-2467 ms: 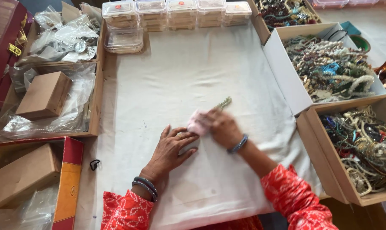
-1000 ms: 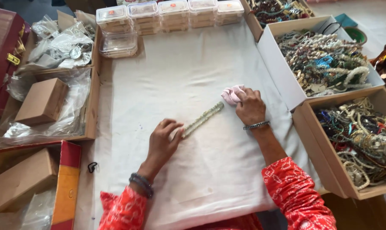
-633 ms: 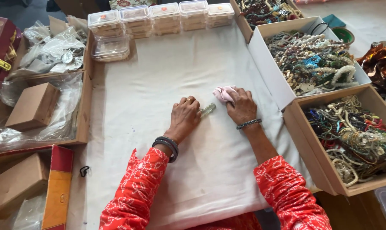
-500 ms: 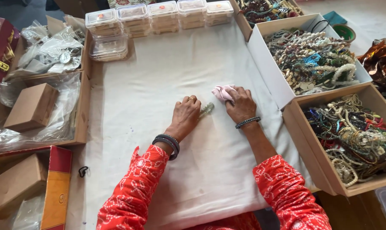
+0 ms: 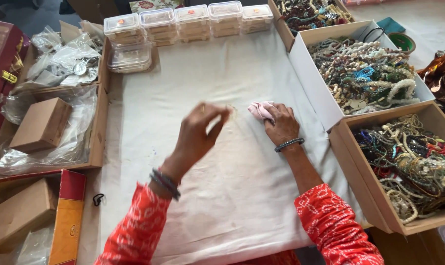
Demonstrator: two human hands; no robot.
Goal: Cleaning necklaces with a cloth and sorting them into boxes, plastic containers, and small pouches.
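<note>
Since the earlier frame the left hand [image 5: 200, 132] has lifted off the white cloth of the tabletop [image 5: 183, 88] and is blurred mid-air; its grip looks pinched on something thin and pale, probably the beaded strip [image 5: 230, 112], but cannot tell for sure. Right hand [image 5: 281, 122] stays flat, grip pressed on the pink cloth [image 5: 258, 109]. The pink cloth lies just right of the left grip, under the right fingertips; right hand is nearer. Strip's long axis unreadable.

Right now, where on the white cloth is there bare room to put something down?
White cloth is bare between the clear boxes and the left hand, and below both hands toward the near edge. The bead boxes are crowded.
</note>
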